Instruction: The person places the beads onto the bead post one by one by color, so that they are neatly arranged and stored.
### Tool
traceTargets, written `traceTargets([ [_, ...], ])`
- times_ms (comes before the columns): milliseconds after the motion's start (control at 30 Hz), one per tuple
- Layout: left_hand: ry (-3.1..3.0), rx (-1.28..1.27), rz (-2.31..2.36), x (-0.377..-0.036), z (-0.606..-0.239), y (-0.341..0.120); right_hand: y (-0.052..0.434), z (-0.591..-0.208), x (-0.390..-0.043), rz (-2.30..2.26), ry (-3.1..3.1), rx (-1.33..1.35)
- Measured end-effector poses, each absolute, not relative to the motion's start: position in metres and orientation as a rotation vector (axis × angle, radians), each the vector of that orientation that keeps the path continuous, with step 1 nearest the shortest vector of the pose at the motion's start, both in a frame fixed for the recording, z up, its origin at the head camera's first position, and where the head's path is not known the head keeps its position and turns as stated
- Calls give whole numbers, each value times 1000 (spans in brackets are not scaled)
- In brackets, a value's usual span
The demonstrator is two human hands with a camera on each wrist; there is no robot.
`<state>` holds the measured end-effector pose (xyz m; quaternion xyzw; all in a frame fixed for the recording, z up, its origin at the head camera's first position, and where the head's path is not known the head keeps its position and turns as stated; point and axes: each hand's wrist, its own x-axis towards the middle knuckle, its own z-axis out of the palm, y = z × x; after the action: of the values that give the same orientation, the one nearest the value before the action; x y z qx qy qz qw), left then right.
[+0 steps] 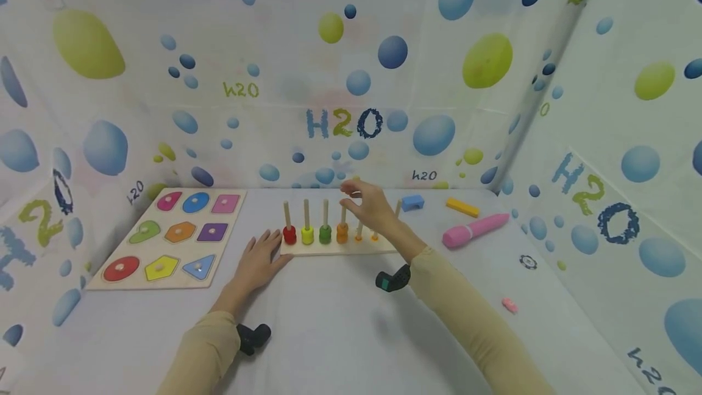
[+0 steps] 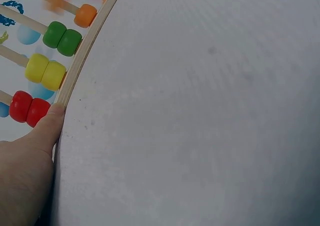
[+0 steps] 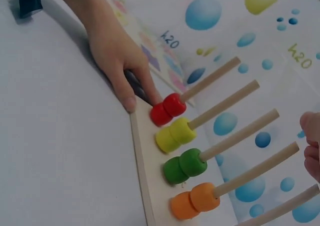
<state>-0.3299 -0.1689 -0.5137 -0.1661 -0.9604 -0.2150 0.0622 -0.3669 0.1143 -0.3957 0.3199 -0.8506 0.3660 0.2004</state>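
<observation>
Left hand (image 1: 262,259) flat, fingers straight, thumb touching peg board (image 1: 334,247) corner per wrist views, right hand (image 1: 368,203) above pegs, loosely curled, empty, head view only: shape puzzle (image 1: 170,236) left of board.

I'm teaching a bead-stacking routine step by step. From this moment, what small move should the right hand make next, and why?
Probably lower the right hand straight down along the plain wooden pegs it hovers over. The left hand already steadies the flat wooden peg board, and the orange beads sit low beneath it.
</observation>
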Motion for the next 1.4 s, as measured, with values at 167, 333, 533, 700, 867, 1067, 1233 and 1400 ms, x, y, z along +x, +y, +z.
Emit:
traceTargets([
  [167,-2904,-504,-652,-330,-511,-168,121,-390,-364,1044,-2337,864],
  [333,-2900,-513,-660,-330,-512,-170,130,-387,-356,1144,-2353,839],
  [533,-2886,-515,-659,-332,-515,-172,153,-390,-342,1230,-2444,812],
  [700,-2883,-513,-666,-331,-515,-172,187,-398,-320,1251,-2478,760],
  [867,-2892,-510,-658,-331,-515,-172,228,-412,-288,1363,-2521,697],
  [1067,-2883,-520,-659,-332,-511,-171,287,-455,-277,1365,-2593,584],
  [1233,-2880,-532,-661,-332,-511,-170,317,-472,-257,1380,-2603,543],
  [1400,-2885,-542,-664,-332,-514,-169,338,-486,-236,1367,-2640,534],
])
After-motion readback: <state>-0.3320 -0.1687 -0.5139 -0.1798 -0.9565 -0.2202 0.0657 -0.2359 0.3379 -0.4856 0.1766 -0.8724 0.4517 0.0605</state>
